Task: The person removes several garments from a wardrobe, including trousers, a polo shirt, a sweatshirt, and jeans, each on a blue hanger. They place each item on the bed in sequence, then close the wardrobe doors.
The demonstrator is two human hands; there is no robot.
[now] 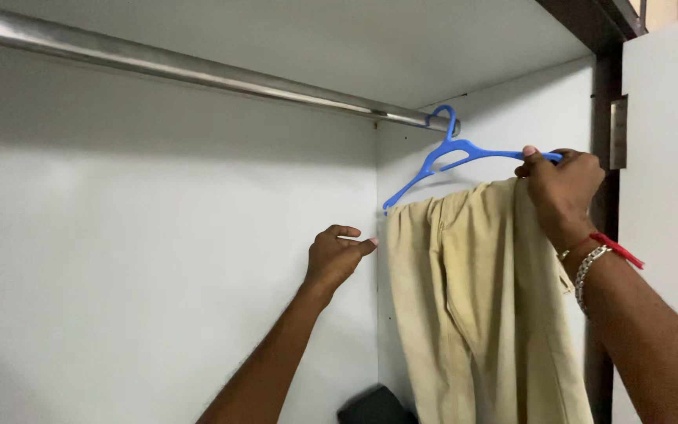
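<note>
A blue plastic hanger [453, 151] hooks over the right end of a metal rod [198, 69] inside a white wardrobe. Beige trousers [476, 306] are draped over the hanger's bar and hang straight down. My right hand [563, 188] grips the hanger's right end together with the top of the trousers; a red thread and a silver bracelet circle its wrist. My left hand [335, 255] reaches up left of the trousers, fingers loosely apart, its fingertips close to the cloth's left edge and holding nothing.
The wardrobe's white back wall [158, 259] and top panel [370, 39] enclose the space. An open white door [668, 204] with a metal hinge stands at the right. A dark object [374, 407] lies at the bottom, partly hidden by the trousers.
</note>
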